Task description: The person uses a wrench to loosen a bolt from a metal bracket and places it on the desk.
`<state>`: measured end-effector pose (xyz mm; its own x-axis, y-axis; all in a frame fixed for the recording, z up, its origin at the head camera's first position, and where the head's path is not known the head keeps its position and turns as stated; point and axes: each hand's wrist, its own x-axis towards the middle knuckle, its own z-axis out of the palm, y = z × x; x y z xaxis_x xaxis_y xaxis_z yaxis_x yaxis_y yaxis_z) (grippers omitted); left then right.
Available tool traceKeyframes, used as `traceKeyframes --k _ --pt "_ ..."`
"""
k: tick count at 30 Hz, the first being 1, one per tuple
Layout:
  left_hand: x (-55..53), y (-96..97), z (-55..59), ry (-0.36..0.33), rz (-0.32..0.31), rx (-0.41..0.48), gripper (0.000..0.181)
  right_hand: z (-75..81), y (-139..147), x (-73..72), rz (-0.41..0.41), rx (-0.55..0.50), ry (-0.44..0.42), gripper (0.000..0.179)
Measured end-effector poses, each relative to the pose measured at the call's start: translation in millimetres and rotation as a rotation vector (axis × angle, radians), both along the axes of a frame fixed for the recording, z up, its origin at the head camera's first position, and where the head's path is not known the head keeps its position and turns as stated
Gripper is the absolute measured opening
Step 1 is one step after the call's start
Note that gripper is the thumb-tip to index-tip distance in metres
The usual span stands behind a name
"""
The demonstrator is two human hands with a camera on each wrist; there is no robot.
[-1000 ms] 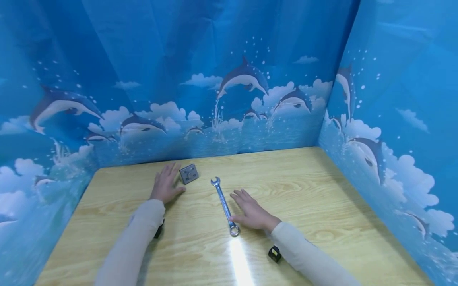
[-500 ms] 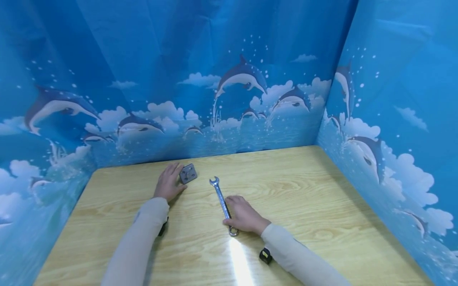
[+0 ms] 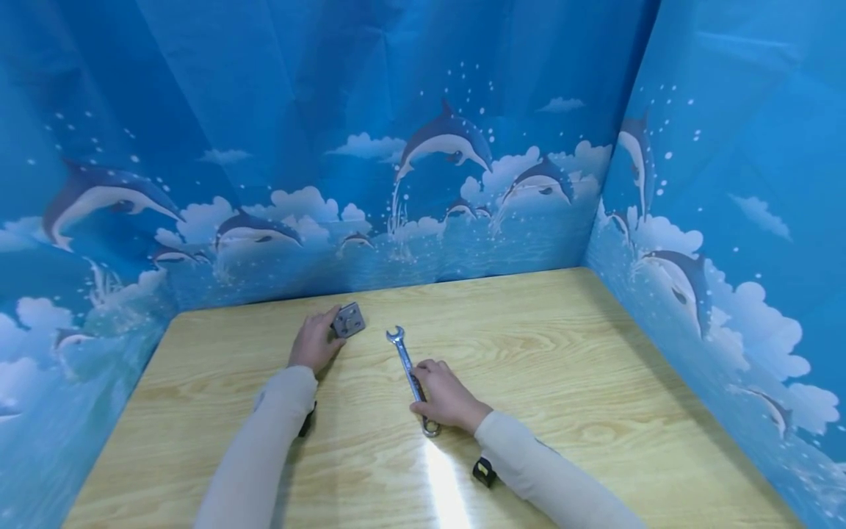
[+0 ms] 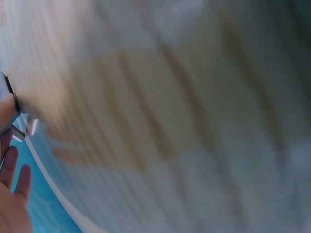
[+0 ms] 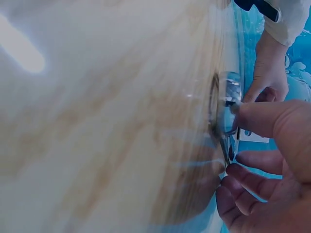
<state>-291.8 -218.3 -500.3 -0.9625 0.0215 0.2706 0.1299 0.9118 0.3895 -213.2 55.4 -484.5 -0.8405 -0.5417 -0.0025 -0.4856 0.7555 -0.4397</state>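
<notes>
A silver combination wrench [image 3: 405, 358] lies slanted on the table, its open end pointing away and its ring end nearest me. My right hand [image 3: 448, 397] holds it near the ring end, thumb on one side and fingers on the other. In the right wrist view, the thumb [image 5: 260, 119] touches the wrench [image 5: 231, 99], seen close up and nearly end-on. Farther left, my left hand [image 3: 314, 342] grips a small square grey metal plate [image 3: 348, 320] with holes by its left edge. The left wrist view catches only part of the left hand [image 4: 13, 194] and the plate's dark edge.
The light wood-grain table [image 3: 515, 330] carries a bright glare streak below the wrench. Blue dolphin-print curtains [image 3: 297, 147] rise along its back and right edges. A dark strap device [image 3: 485, 472] sits under the right wrist.
My right hand has moved left onto the wrench and closed its fingers about it. The left hand has shifted right and drawn its fingers in against the metal plate.
</notes>
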Motion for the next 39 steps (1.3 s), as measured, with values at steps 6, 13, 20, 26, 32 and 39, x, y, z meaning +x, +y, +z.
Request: traceKeyframes --k 6,13,20,26,32,39 --pt "0.0 1.7 0.9 -0.042 0.016 0.172 0.064 -0.3 -0.8 -1.1 -0.005 -0.02 -0.001 0.064" --pt "-1.3 2.4 4.1 -0.079 0.022 0.288 0.058 6.3 -5.8 -0.4 -0.111 -0.132 -0.05 0.035" --pt "-0.4 -2.5 1.6 -0.08 0.017 0.385 0.054 9.4 -10.7 0.2 -0.219 -0.165 -0.112 0.02" --pt "0.1 -4.5 5.5 -0.086 -0.015 0.445 0.054 9.4 -10.5 0.8 -0.286 -0.18 -0.166 0.025" --pt "4.0 -6.1 11.8 -0.129 -0.028 0.502 0.05 6.7 -8.9 0.3 -0.306 -0.167 -0.187 0.028" --pt "9.8 2.0 23.5 -0.255 0.02 0.686 0.047 4.9 -3.1 -2.7 -0.305 -0.169 -0.203 0.028"
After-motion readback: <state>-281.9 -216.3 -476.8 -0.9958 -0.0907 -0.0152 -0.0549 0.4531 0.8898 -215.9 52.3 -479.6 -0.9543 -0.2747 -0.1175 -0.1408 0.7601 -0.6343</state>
